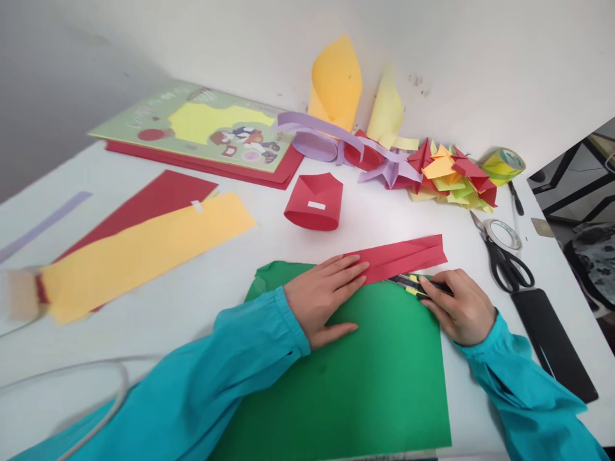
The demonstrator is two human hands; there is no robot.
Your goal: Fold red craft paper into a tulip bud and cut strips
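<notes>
My left hand lies flat with fingers stretched out, pressing the near end of a folded red paper strip onto a green sheet. My right hand is closed around a yellow-and-black utility knife, whose tip points left along the lower edge of the red strip. Both arms wear teal sleeves.
A red paper loop, orange strip, red sheet and a picture book lie to the left. Curled and folded paper pieces sit by the wall. Scissors, tape rolls, a pen and a black phone lie right.
</notes>
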